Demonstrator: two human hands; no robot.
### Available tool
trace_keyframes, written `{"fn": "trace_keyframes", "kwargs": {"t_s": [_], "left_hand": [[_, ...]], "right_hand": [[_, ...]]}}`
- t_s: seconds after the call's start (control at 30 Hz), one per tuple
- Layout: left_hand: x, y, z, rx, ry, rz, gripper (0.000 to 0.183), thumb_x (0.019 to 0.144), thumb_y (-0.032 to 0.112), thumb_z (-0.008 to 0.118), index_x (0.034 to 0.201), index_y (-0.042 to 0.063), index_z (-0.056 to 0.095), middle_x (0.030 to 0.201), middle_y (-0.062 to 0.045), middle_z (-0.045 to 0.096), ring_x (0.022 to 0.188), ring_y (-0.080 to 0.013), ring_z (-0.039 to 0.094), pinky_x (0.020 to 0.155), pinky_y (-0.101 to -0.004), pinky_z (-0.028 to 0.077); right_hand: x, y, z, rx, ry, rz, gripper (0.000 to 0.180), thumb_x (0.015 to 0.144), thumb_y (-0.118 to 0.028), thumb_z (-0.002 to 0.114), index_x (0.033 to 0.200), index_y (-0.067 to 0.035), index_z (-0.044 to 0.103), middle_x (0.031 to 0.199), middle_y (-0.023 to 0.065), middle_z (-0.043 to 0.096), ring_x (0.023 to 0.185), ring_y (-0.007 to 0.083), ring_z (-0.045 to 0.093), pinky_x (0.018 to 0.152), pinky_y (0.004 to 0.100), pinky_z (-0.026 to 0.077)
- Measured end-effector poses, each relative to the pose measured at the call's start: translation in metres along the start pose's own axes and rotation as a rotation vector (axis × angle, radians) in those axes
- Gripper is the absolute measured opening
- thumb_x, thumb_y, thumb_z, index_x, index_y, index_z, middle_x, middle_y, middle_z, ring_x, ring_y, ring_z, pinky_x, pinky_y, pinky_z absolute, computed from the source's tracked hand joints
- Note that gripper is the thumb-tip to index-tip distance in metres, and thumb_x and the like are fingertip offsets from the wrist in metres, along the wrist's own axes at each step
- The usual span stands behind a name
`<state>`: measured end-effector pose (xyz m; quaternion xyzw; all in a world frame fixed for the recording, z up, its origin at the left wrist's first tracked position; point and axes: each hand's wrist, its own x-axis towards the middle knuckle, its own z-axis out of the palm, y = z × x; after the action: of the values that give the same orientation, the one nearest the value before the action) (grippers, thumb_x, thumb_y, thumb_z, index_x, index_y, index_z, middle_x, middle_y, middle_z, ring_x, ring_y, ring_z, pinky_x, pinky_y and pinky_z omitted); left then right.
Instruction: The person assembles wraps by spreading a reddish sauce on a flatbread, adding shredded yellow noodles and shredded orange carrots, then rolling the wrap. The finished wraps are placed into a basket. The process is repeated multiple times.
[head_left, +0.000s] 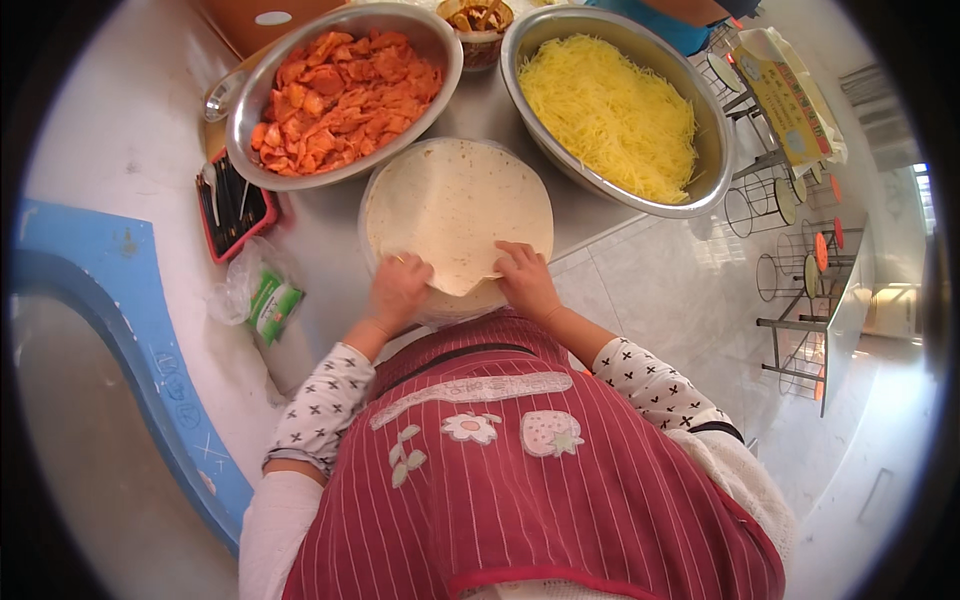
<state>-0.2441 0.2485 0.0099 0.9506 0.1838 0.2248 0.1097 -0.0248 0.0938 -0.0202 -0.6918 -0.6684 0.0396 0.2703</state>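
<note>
A stack of round flatbreads (465, 195) lies on the metal table before me, in what looks like clear plastic. My left hand (401, 289) grips the near left edge of the top flatbread, and my right hand (527, 281) grips its near right edge. Between my hands that edge is lifted and bent, with another flatbread showing beneath. Beyond the stack on the left is a steel bowl (238, 154) of orange-red sliced food (341, 101). On the right, a second steel bowl (716, 184) holds yellow shreds (611, 116).
A tub of dark sauce (480, 41) stands between the bowls. At left are a red basket of dark utensils (236, 206) and a green packet (271, 304) in clear plastic. Part of another person (667, 22) shows beyond the right bowl. Tables with attached stools (802, 300) stand at right.
</note>
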Motion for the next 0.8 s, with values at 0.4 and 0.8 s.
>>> {"fn": "trace_keyframes", "kwargs": {"t_s": [0.4, 0.8], "left_hand": [[-0.02, -0.034, -0.016, 0.003, 0.153, -0.373, 0.025, 0.069, 0.006, 0.069, 0.092, 0.01, 0.061, 0.099, -0.009, 0.059, 0.099, -0.0309, 0.056, 0.082, -0.042, 0.044], [-0.047, -0.036, 0.016, -0.092, 0.082, -0.283, 0.02, 0.073, 0.004, 0.057, 0.092, 0.005, 0.061, 0.109, -0.014, 0.061, 0.106, -0.0352, 0.056, 0.087, -0.0457, 0.046]], "right_hand": [[0.028, -0.033, 0.015, 0.028, -0.167, -0.085, 0.025, 0.072, -0.012, 0.065, 0.095, -0.007, 0.057, 0.113, 0.0066, 0.059, 0.105, 0.0273, 0.054, 0.08, 0.0427, 0.046], [0.062, -0.002, -0.033, 0.16, -0.661, -0.205, 0.038, 0.076, -0.026, 0.075, 0.105, -0.007, 0.06, 0.108, 0.0098, 0.064, 0.104, 0.0299, 0.059, 0.085, 0.0412, 0.049]]}}
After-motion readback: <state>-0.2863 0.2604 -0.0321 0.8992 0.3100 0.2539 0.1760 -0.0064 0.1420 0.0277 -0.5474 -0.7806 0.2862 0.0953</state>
